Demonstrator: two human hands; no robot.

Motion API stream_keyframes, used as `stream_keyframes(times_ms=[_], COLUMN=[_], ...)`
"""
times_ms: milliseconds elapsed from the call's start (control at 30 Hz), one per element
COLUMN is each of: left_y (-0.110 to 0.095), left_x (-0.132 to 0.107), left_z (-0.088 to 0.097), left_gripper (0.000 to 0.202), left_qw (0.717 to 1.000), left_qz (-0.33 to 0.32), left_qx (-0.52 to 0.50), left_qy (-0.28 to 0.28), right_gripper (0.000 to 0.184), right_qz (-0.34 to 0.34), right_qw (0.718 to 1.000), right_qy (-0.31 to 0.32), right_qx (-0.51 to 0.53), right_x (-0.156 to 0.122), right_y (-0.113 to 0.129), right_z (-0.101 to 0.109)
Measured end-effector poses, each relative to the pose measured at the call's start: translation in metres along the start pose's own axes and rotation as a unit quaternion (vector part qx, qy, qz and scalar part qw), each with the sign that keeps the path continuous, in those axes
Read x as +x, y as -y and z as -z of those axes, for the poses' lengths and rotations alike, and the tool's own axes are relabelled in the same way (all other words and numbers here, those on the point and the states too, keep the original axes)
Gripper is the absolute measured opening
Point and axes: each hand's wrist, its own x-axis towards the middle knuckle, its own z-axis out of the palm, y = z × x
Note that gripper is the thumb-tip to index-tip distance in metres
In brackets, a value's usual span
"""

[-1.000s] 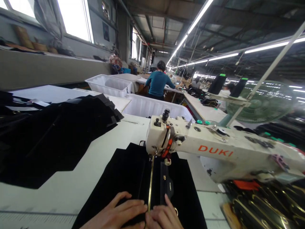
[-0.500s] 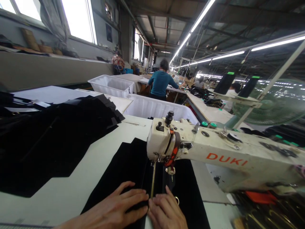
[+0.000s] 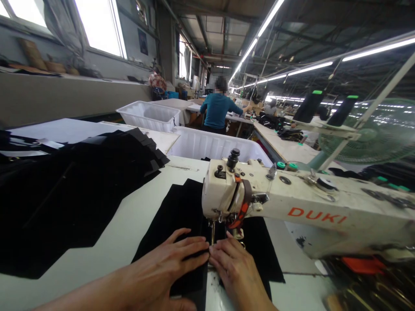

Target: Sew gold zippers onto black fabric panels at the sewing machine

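Observation:
A black fabric piece [image 3: 173,216] lies under the head of the sewing machine [image 3: 223,194]. A narrow gold strip, which looks like zipper teeth [image 3: 213,233], runs from below the needle towards my fingertips. My left hand [image 3: 181,261] rests on the fabric with its fingers stretched out. Close beside it, my right hand [image 3: 231,263] has its fingers bent and pressed together at the fabric edge by the gold strip; its fingertips are partly hidden. A small gold ring [image 3: 243,245] shows just beyond my right hand.
A stack of black fabric pieces [image 3: 74,190] covers the table's left side. Behind the machine stand white plastic bins [image 3: 214,144]. Thread cones [image 3: 308,107] and a green fan [image 3: 379,134] are at right. A person in a teal top [image 3: 216,110] works farther back.
The black fabric and both hands have moved forward, closer to the needle. Less of the gold strip shows between needle and fingertips. The camera view has shifted slightly.

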Motion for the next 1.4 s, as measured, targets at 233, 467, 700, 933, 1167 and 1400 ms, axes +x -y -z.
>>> stream_keyframes(times_ms=[233, 467, 700, 933, 1167, 1400], left_y=[0.018, 0.029, 0.033, 0.037, 0.052, 0.055], left_x=[0.012, 0.020, 0.024, 0.029, 0.029, 0.028], left_z=[0.006, 0.004, -0.001, -0.007, -0.019, -0.020], left_gripper=[0.080, 0.079, 0.075, 0.055, 0.054, 0.057], left_qw=[0.999, 0.994, 0.992, 0.987, 0.983, 0.981], left_qz=[-0.033, -0.039, -0.056, -0.057, -0.073, -0.079], left_qx=[0.034, 0.088, 0.103, 0.145, 0.164, 0.174], left_qy=[-0.015, -0.051, -0.041, -0.043, -0.047, -0.045], right_gripper=[0.021, 0.018, 0.029, 0.017, 0.021, 0.023], right_qz=[-0.010, -0.033, -0.150, -0.165, -0.228, -0.206], right_qw=[1.000, 0.998, 0.984, 0.979, 0.962, 0.967], right_qy=[-0.002, -0.049, -0.029, 0.028, 0.063, 0.061], right_qx=[-0.009, -0.026, -0.087, -0.117, -0.137, -0.140], right_x=[0.016, 0.024, 0.027, 0.033, 0.054, 0.054], right_y=[-0.011, -0.019, -0.015, -0.010, -0.027, -0.039], right_z=[0.000, 0.001, 0.009, 0.003, -0.012, -0.005])
